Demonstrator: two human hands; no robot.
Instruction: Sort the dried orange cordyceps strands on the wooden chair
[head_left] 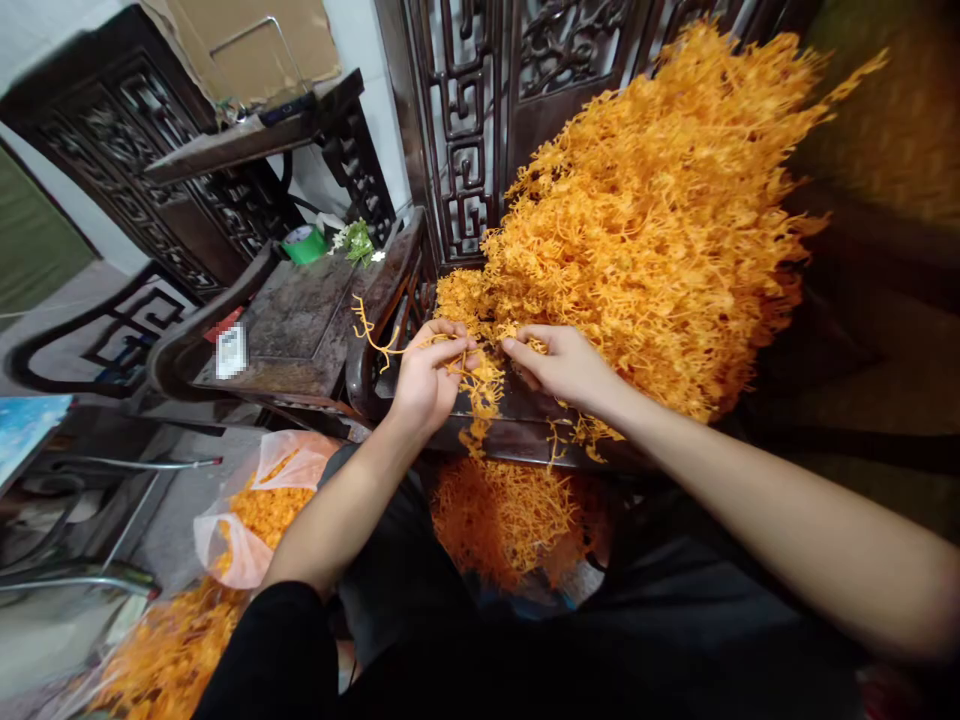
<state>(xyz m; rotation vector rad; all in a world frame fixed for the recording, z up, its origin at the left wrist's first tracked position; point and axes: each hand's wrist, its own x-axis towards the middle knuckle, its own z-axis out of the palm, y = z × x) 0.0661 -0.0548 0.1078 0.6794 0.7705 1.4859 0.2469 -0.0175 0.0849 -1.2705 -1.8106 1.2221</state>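
Note:
My left hand [437,372] is closed in a pinch on a thin orange branched strand [385,348], whose forked end sticks out to the left. More orange pieces [484,385] dangle just below its fingertips. My right hand [555,362] is a little to the right, thumb and fingers pinched together at the edge of a large orange heap [645,230] of the same tangled, branching strands. Whatever lies between its fingertips is too small to make out. The heap rests on a dark carved wooden seat [517,435] in front of me.
Below the seat, between my knees, is another orange pile [510,515]. A plastic bag [240,550] with orange pieces stands on the floor at left, near more strands [169,650]. A wooden side table [300,310] holds green tape [304,244] and a small plant sprig [358,242].

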